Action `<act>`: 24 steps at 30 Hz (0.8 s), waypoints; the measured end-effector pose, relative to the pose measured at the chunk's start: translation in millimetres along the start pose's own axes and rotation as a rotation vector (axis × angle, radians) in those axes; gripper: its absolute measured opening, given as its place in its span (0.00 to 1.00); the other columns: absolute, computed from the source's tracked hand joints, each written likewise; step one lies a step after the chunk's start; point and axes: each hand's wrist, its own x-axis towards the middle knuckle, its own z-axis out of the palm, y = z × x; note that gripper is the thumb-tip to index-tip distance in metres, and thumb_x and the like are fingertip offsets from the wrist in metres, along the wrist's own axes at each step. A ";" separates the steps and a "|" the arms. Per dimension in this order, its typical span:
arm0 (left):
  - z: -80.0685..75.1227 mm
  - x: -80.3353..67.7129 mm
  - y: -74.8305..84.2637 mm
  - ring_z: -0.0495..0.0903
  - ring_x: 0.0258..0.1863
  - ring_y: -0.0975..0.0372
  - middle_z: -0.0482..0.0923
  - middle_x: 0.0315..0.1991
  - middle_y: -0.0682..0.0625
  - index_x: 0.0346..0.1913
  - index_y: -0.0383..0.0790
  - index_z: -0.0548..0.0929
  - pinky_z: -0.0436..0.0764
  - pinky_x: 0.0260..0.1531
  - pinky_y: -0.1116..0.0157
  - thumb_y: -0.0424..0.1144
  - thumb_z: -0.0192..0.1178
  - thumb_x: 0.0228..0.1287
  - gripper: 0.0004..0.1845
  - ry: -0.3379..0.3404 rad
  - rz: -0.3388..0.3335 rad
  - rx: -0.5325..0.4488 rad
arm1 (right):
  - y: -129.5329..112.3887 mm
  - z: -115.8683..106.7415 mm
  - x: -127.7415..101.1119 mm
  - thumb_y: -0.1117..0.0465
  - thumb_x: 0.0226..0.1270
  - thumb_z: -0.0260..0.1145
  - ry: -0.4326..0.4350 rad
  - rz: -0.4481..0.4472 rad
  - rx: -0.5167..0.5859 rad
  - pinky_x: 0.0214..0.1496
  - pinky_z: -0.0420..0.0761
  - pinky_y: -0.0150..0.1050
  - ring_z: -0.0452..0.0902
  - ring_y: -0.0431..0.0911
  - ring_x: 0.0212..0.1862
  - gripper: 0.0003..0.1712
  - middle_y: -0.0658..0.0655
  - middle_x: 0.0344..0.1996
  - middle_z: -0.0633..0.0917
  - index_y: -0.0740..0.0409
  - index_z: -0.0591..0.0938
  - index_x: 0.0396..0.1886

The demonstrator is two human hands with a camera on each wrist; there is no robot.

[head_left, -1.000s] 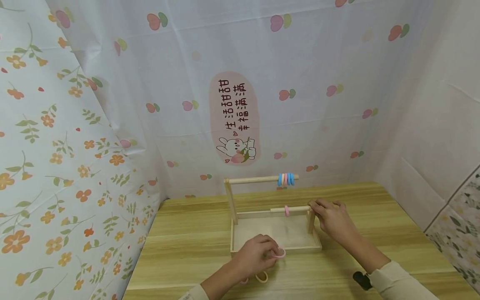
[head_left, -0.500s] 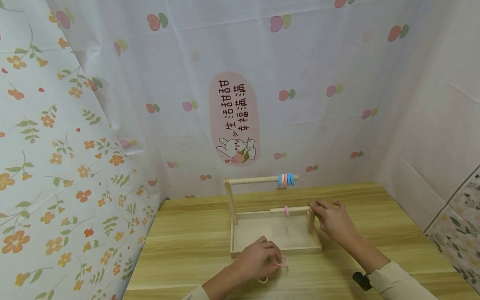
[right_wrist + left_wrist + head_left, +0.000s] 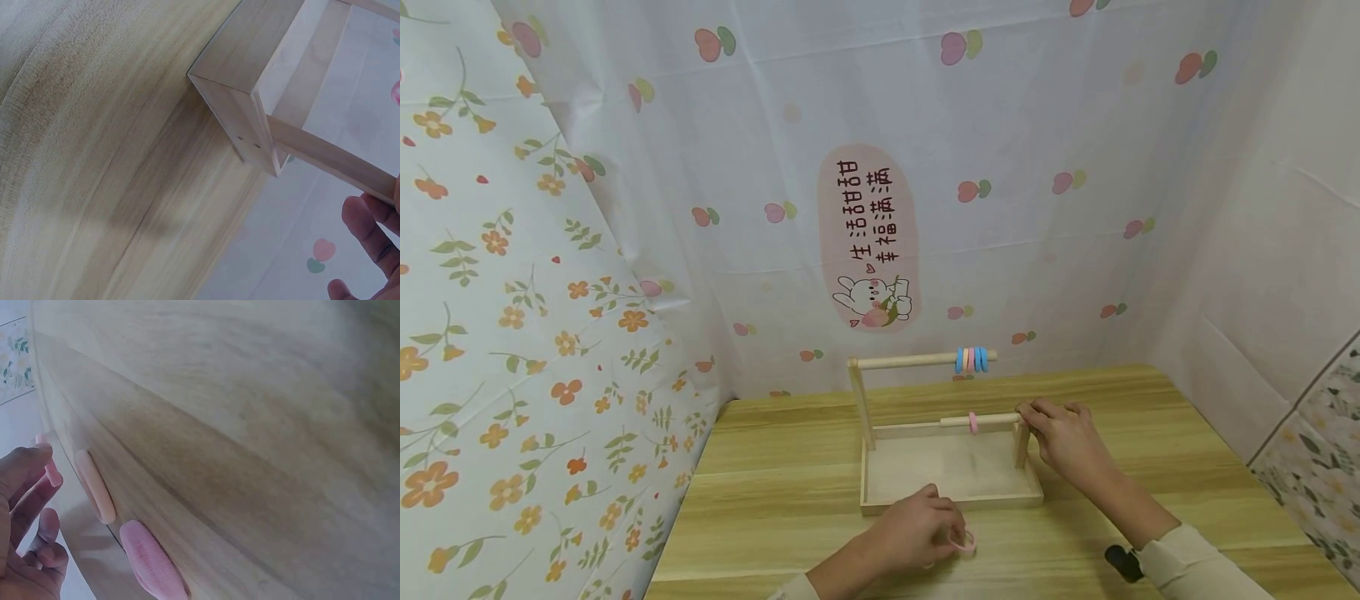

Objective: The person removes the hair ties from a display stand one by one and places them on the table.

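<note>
My left hand (image 3: 917, 527) pinches a pink hair tie (image 3: 967, 544) between thumb and finger, low in front of the wooden rack's tray (image 3: 955, 503). In the left wrist view, a peach hair tie (image 3: 95, 487) and a fuzzy pink hair tie (image 3: 150, 562) lie on the table beside that hand. With its fingers, my right hand (image 3: 1070, 442) grips the top of the rack's short right post (image 3: 1022, 448). One pink hair tie (image 3: 973, 422) hangs on the lower rod (image 3: 1000, 418). Several blue, pink and cream hair ties (image 3: 972, 359) sit near the free end of the upper rod (image 3: 902, 360).
A taller post (image 3: 862, 404) carries the upper rod at the tray's left. A small black object (image 3: 1123, 562) lies by my right sleeve on the wood-grain table (image 3: 760, 483). Printed curtains (image 3: 760, 250) stand behind and at both sides.
My left hand has moved down and slightly right with the pink hair tie, from the tray's front edge toward the near table. My right hand and the rack have stayed put.
</note>
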 end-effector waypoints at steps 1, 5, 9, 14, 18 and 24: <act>0.1 0.0 0.0 0.68 0.35 0.77 0.85 0.41 0.70 0.40 0.58 0.88 0.64 0.39 0.86 0.49 0.72 0.64 0.05 -0.004 0.002 -0.001 | -0.1 0.0 -0.3 0.65 0.60 0.75 -0.005 0.002 0.000 0.43 0.84 0.68 0.85 0.46 0.28 0.13 0.52 0.37 0.85 0.54 0.86 0.45; 0.0 -0.8 0.5 0.67 0.35 0.76 0.86 0.43 0.70 0.43 0.59 0.88 0.62 0.37 0.86 0.49 0.72 0.63 0.07 -0.005 0.014 0.007 | 0.2 0.3 -1.0 0.64 0.60 0.75 -0.019 0.002 -0.008 0.43 0.84 0.68 0.85 0.46 0.30 0.13 0.52 0.37 0.85 0.54 0.86 0.45; 0.9 -1.5 0.7 0.68 0.36 0.76 0.86 0.44 0.70 0.45 0.59 0.89 0.64 0.38 0.86 0.50 0.72 0.63 0.09 -0.001 0.026 0.029 | 0.4 0.5 -1.1 0.64 0.60 0.75 -0.020 -0.004 -0.012 0.42 0.84 0.68 0.85 0.46 0.30 0.13 0.52 0.38 0.84 0.54 0.86 0.46; 5.4 -1.2 -0.3 0.74 0.41 0.76 0.86 0.45 0.71 0.46 0.59 0.88 0.70 0.46 0.82 0.51 0.70 0.65 0.09 -0.004 0.053 0.051 | 0.2 0.0 -1.1 0.65 0.60 0.75 -0.009 -0.001 -0.003 0.42 0.83 0.67 0.85 0.47 0.30 0.14 0.52 0.39 0.85 0.55 0.87 0.46; 7.2 -1.6 -0.3 0.76 0.44 0.76 0.86 0.44 0.70 0.45 0.58 0.89 0.72 0.51 0.79 0.50 0.71 0.64 0.09 0.004 0.077 0.054 | 0.0 -0.1 -1.0 0.64 0.60 0.75 -0.011 0.004 -0.003 0.42 0.83 0.67 0.85 0.47 0.32 0.14 0.52 0.39 0.85 0.55 0.86 0.46; 7.1 -2.5 0.1 0.76 0.43 0.76 0.86 0.43 0.69 0.45 0.58 0.89 0.71 0.49 0.80 0.49 0.73 0.62 0.09 0.012 0.083 0.054 | -0.5 0.0 -1.4 0.64 0.62 0.74 -0.033 0.021 -0.004 0.44 0.83 0.68 0.86 0.47 0.31 0.13 0.53 0.39 0.86 0.54 0.86 0.46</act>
